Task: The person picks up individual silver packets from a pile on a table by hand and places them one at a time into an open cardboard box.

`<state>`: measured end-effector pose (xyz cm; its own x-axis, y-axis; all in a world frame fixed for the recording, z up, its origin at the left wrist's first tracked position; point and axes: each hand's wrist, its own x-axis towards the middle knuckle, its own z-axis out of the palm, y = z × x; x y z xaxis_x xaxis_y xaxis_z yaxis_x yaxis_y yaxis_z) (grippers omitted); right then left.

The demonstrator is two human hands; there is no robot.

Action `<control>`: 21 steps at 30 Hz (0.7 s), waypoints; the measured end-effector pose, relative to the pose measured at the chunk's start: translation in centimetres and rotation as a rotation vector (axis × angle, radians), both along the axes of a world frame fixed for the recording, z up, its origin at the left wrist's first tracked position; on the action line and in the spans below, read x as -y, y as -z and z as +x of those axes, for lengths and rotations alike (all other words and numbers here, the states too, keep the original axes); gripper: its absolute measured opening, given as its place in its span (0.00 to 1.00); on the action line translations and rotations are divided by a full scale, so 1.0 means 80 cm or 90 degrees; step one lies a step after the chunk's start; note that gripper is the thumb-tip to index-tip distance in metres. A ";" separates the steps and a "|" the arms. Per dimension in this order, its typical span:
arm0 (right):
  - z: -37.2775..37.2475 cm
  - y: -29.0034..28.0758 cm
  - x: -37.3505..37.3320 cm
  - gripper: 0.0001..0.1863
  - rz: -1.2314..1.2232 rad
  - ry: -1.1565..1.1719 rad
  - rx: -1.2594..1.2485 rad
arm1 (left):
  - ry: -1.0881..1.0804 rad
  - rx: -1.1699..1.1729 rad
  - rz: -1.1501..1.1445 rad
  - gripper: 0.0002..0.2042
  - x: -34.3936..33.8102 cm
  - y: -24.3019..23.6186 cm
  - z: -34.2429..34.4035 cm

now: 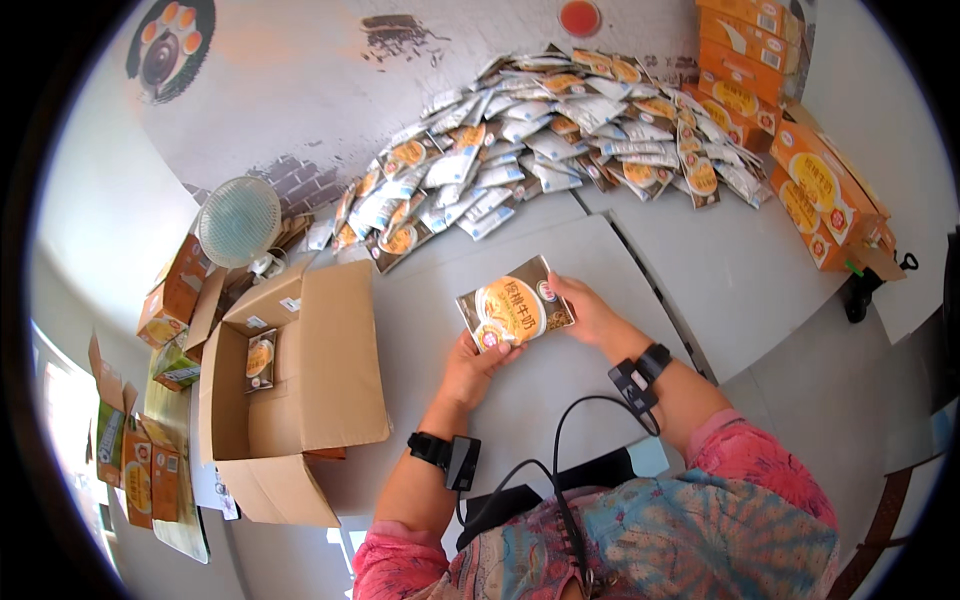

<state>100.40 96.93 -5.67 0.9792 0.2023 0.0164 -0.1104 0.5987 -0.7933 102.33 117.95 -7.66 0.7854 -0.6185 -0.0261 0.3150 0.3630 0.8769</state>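
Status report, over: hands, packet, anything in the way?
Left hand and right hand both gripping packet. Held over table, front showing. Nothing visibly in the way; open carton at left.

The pale grey table (735, 285) — parted by a dark seam (660, 298) — carries a heap of packets (540, 135), an open cardboard box (345, 350) and, at the right, orange cartons (820, 195).

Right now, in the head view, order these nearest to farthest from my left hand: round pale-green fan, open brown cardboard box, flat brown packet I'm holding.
From your left hand:
1. Packet, held by it and your right hand.
2. Cardboard box, to its left.
3. Fan, farther left, beyond the box.
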 end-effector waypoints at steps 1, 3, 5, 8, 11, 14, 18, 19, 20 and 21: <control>-0.001 0.002 -0.002 0.23 0.025 -0.008 0.017 | -0.017 -0.007 -0.022 0.16 0.002 -0.003 0.000; -0.002 0.008 -0.010 0.22 0.075 -0.026 0.050 | -0.042 -0.016 -0.052 0.17 0.002 -0.005 0.001; -0.006 0.015 -0.025 0.20 -0.008 -0.053 0.052 | -0.065 -0.012 -0.075 0.18 0.003 -0.007 -0.004; -0.006 0.024 -0.028 0.18 -0.149 -0.070 0.041 | -0.086 0.009 -0.095 0.21 0.011 -0.009 -0.009; -0.005 0.024 -0.026 0.17 -0.148 -0.095 0.062 | -0.073 0.073 -0.046 0.21 0.015 -0.002 -0.005; -0.005 0.023 -0.035 0.16 -0.099 -0.082 0.072 | -0.149 0.100 0.052 0.21 0.008 -0.001 -0.012; -0.006 0.019 -0.031 0.18 -0.083 -0.052 0.067 | -0.139 0.167 0.113 0.21 0.014 -0.002 -0.013; -0.003 0.025 -0.026 0.20 -0.088 -0.055 0.065 | -0.148 0.177 0.113 0.21 0.019 -0.007 -0.018; -0.001 0.030 -0.023 0.22 -0.093 -0.057 0.062 | -0.143 0.174 0.131 0.21 0.019 -0.009 -0.020; -0.003 0.026 -0.026 0.21 -0.085 -0.054 0.049 | -0.144 0.173 0.146 0.21 0.012 -0.009 -0.019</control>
